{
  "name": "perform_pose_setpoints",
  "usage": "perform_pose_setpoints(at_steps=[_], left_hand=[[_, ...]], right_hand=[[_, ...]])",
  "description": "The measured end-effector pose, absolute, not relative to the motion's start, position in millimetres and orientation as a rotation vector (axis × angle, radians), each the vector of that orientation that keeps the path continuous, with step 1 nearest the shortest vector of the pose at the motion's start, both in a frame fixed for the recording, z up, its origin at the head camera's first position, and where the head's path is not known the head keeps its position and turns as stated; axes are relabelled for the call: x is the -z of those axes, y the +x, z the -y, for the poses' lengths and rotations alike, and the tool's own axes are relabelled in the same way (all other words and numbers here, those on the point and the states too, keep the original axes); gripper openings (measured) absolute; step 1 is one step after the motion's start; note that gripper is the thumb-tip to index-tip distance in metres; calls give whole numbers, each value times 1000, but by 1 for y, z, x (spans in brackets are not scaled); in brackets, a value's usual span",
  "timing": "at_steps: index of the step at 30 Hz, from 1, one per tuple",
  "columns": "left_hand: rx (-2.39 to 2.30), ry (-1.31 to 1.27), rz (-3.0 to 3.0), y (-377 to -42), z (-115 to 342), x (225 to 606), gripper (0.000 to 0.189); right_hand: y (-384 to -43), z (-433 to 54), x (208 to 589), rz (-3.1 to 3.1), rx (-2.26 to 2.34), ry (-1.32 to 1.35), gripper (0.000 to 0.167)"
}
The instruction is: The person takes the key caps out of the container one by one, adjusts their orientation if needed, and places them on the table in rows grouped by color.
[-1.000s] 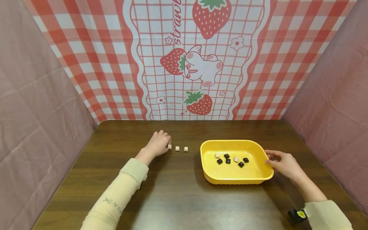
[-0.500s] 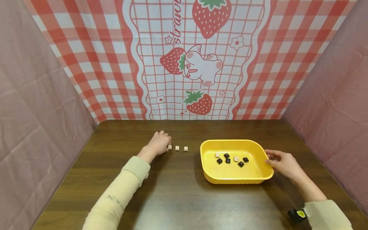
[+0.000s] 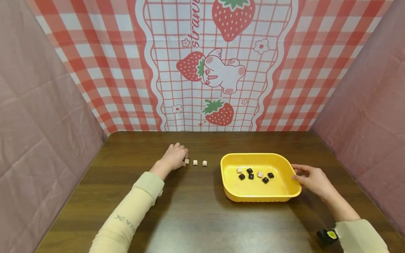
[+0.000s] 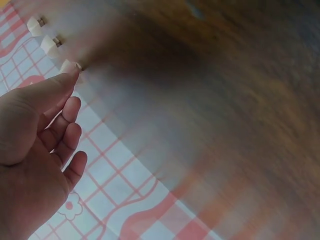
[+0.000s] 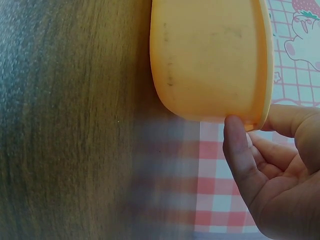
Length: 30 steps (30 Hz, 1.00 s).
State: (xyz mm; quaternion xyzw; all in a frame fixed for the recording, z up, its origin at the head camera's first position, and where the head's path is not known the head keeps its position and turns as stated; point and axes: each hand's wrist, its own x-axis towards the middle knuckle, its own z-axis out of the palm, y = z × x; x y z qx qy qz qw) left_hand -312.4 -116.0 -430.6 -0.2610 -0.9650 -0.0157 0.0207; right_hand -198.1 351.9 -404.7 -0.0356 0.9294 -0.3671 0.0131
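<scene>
Three small white keycaps stand in a short row on the table, left of the yellow plastic tub (image 3: 262,193). My left hand (image 3: 173,157) pinches the leftmost white keycap (image 3: 187,161) between thumb and fingertips, still at the table surface. In the left wrist view the thumb partly covers that keycap (image 4: 71,66). To its right are the middle keycap (image 3: 195,162) and the end keycap (image 3: 204,163), both untouched. My right hand (image 3: 314,180) holds the tub's right end, with thumb and fingers about its rim (image 5: 269,75).
Inside the tub lie several black keycaps (image 3: 251,176) and two white ones, such as the white keycap (image 3: 239,170). A strawberry-print cloth (image 3: 218,70) hangs behind the table (image 3: 190,218). Pink cloths (image 3: 47,105) flank both sides. A black wrist strap (image 3: 327,236) shows by the right sleeve.
</scene>
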Motion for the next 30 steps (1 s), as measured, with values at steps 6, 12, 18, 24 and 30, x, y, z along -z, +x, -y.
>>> perform_pose_setpoints(at_steps=[6, 12, 18, 24, 30], left_hand=[[87, -808, 2956, -309, 112, 424, 21], [131, -811, 2917, -305, 107, 415, 22], [137, -816, 2872, -303, 101, 407, 23], [161, -810, 2859, -298, 90, 396, 24], [205, -824, 2816, -293, 75, 386, 26]], right_hand=[[-198, -351, 403, -2899, 1139, -116, 50], [-199, -351, 404, -2908, 1127, -112, 49], [-198, -352, 404, -2903, 1116, -99, 51], [-199, -352, 405, -2910, 1121, -103, 50], [-199, -352, 404, -2907, 1128, -110, 50]])
